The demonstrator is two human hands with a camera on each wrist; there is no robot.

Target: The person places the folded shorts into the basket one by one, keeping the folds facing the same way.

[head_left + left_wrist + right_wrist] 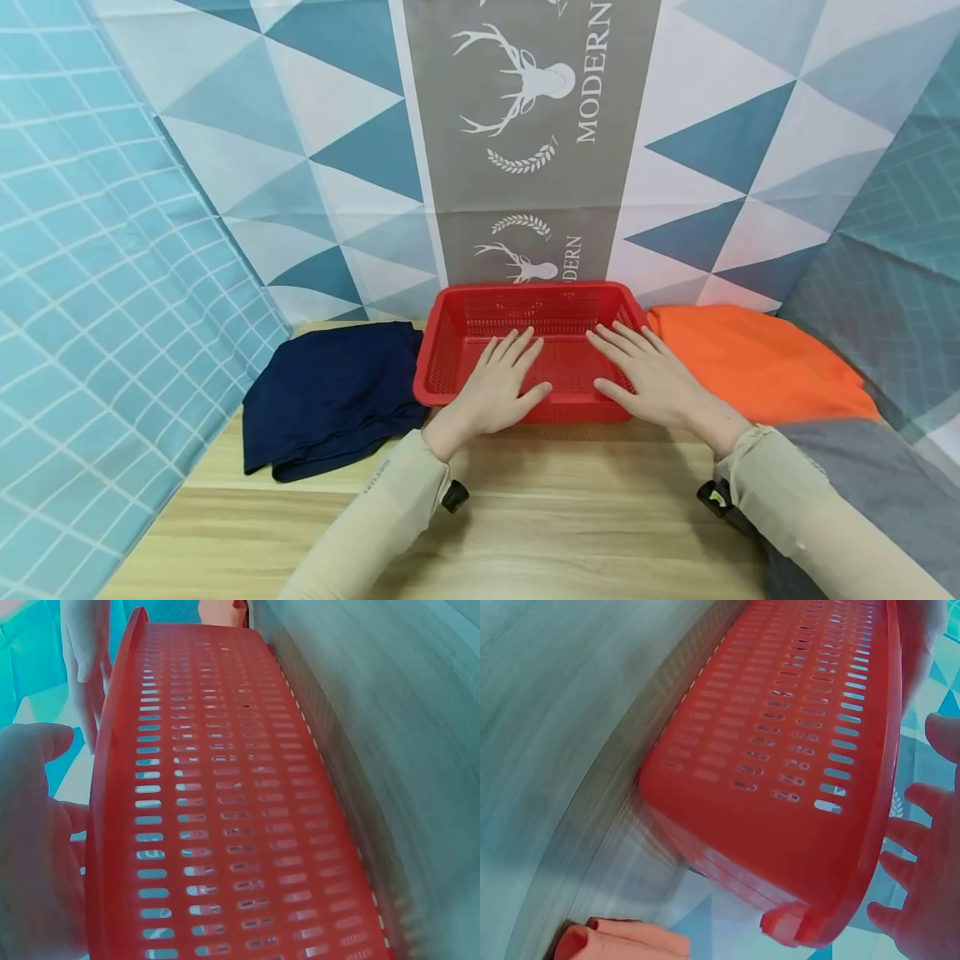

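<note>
Over the red basket (480, 317), left hand (501, 385) and right hand (654, 377) lie flat, fingers straight, grasping nothing, between navy cloth (330, 396) and orange cloth (757, 360).

Light wooden table (570, 533) before patterned blue, white and grey cloth backdrop (525, 142).

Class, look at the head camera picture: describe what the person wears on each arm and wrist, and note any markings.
Both arms are covered by long, close-fitting beige sleeves: the left sleeve carries a small line of dark print near the cuff, too small to read. A small black device sits at each wrist, the left wrist device and the right wrist device. Both hands are bare.
</note>
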